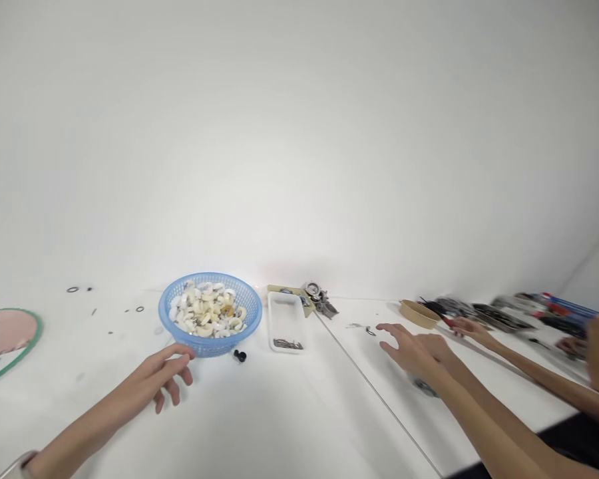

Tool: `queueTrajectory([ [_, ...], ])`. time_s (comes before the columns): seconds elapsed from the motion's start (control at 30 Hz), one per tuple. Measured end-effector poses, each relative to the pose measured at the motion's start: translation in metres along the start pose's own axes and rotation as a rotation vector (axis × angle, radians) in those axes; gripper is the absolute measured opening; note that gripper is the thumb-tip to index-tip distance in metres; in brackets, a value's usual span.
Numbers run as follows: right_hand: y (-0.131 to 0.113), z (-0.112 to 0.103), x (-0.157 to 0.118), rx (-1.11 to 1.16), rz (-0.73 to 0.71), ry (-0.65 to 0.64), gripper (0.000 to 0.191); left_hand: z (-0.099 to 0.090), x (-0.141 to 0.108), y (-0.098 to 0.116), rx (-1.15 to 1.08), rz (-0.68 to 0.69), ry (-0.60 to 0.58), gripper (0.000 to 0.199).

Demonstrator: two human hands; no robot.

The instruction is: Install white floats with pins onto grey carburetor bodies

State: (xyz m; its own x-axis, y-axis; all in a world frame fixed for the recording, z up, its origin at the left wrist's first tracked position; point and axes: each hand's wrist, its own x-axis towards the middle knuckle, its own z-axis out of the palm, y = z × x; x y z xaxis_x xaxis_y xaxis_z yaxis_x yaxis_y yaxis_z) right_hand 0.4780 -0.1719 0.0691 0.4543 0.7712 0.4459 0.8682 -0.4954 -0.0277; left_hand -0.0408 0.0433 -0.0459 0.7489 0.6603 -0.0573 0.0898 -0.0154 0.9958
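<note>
My left hand (pixel 162 378) hovers over the white table just in front of a blue plastic basket (pixel 210 343), its fingers loosely bent, apart and empty. White and cream curved plastic pieces (pixel 207 309) fill the basket. A small black part (pixel 239 356) lies at the basket's front right. Over to the right, my right hand (pixel 404 349) reaches out with fingers spread and nothing in them. Close to its fingertips is a small dark loop-like piece (pixel 370 330). Below that wrist sits a greyish item (pixel 424 387), partly hidden and blurred.
A white tray (pixel 285 319) holds thin brown metal pieces. Behind it lies a metal mechanism (pixel 319 296). A green-rimmed round mat (pixel 38 326) is at far left. Other people's hands (pixel 472 329) work at right, near a tan bowl (pixel 418 314) and cluttered trays (pixel 504 318).
</note>
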Motion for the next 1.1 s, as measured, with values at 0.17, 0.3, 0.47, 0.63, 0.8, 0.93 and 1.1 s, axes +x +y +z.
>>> queueTrajectory([
  [0.17,-0.122,0.024,-0.010,0.226,-0.441,-0.257,0.031,-0.002,0.001,0.004,-0.002,0.038,0.014,0.058],
  [0.3,-0.222,0.059,-0.029,0.241,-0.694,-0.345,0.031,0.000,0.007,0.000,0.041,0.094,-0.002,0.050],
  [0.47,-0.261,0.106,-0.031,0.246,-0.725,-0.270,0.032,-0.001,0.013,-0.005,0.263,0.149,-0.001,0.042],
  [0.63,-0.254,0.116,-0.031,0.346,-0.700,-0.311,0.025,0.005,0.006,-0.011,0.693,0.318,0.186,0.028],
  [0.8,-0.254,0.113,-0.039,0.468,-0.798,-0.371,0.023,0.024,0.001,-0.010,1.230,0.615,0.270,0.021],
  [0.93,-0.262,0.110,-0.049,0.691,-0.886,-0.404,0.025,0.046,0.010,0.001,1.506,0.818,0.218,0.013],
  [1.1,-0.275,0.096,-0.060,0.945,-0.826,-0.533,0.027,0.070,0.029,0.007,1.597,0.944,0.317,0.014],
])
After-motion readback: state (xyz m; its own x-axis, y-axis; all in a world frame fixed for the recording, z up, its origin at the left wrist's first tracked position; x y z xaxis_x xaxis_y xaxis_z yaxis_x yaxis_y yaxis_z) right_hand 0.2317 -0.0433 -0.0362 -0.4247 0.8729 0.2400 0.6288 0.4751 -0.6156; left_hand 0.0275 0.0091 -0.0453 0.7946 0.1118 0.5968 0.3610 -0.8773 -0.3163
